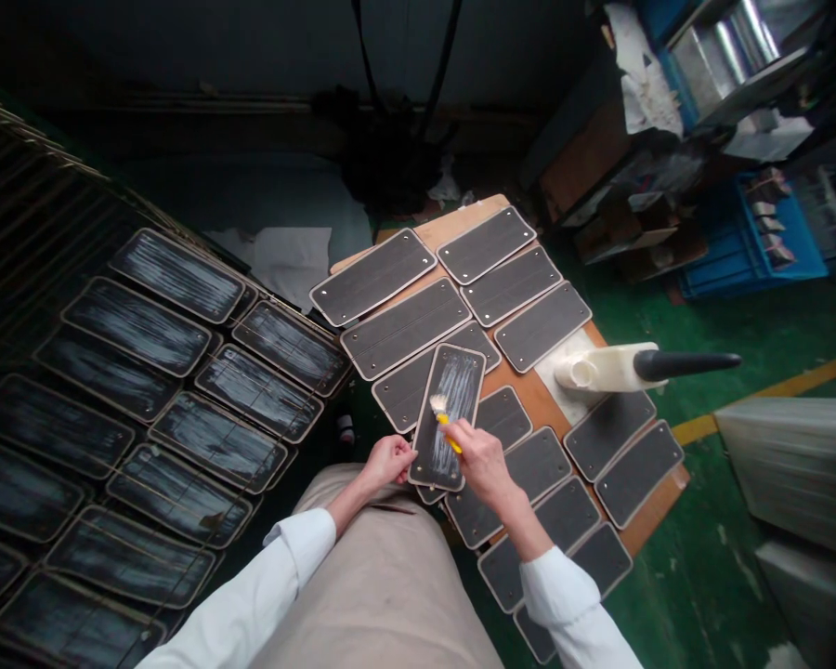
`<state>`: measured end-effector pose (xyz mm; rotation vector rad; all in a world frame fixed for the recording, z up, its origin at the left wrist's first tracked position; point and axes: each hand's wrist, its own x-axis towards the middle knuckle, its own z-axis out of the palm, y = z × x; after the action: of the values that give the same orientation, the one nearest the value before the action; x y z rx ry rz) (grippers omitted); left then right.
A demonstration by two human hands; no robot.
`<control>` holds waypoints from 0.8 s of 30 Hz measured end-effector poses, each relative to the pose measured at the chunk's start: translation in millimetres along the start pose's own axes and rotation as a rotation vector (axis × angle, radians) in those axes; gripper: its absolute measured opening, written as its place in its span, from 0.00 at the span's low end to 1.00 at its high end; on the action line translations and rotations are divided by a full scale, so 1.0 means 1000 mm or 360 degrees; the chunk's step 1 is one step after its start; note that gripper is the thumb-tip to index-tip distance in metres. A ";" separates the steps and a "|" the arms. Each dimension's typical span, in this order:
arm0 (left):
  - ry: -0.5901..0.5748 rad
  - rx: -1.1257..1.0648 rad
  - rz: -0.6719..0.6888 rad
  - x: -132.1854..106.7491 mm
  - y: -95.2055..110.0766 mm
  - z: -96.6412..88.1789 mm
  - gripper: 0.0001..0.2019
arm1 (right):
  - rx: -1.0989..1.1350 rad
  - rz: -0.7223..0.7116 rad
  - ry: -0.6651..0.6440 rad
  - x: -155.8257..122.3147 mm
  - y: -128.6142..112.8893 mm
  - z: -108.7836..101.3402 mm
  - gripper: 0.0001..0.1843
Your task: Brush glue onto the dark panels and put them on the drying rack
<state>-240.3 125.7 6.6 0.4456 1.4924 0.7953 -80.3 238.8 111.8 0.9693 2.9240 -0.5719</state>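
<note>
My right hand point(486, 462) is closed round the yellow handle of a small brush point(450, 427). The pale bristles rest on a dark rectangular panel point(448, 390) with rounded corners and a light border. Whitish streaks cover much of this panel's face. Pinched at its lower left edge, the panel is held by my left hand point(392, 459). It lies tilted over other dark panels on a brown board point(540, 395). Those around it, such as a plain dark panel point(405, 323), show no white streaks.
To the left, a wire rack point(76, 172) carries several streaked panels point(259, 381). A cream bottle-like container point(609, 367) with a black spout stands at the board's right. Blue crates point(724, 251) and boxes sit at the upper right on a green floor point(752, 334).
</note>
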 end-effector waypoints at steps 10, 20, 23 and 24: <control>-0.0036 -0.0004 0.0011 0.001 -0.003 -0.001 0.11 | 0.0500 0.0095 0.0206 0.020 0.010 -0.038 0.11; -0.0041 -0.0047 0.0016 0.002 -0.005 -0.002 0.12 | -0.0081 -0.0099 -0.0045 0.013 0.005 -0.003 0.13; -0.0050 -0.0065 0.0014 0.001 -0.003 -0.003 0.12 | 0.0011 -0.0197 -0.0262 -0.024 -0.018 0.002 0.13; -0.0051 -0.0067 0.0011 0.001 -0.003 -0.003 0.12 | 0.0067 -0.0204 -0.0318 -0.034 -0.024 0.002 0.13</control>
<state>-243.1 123.6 3.6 0.4306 1.4427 0.8199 -66.8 201.1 122.3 0.6869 2.8192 -0.6939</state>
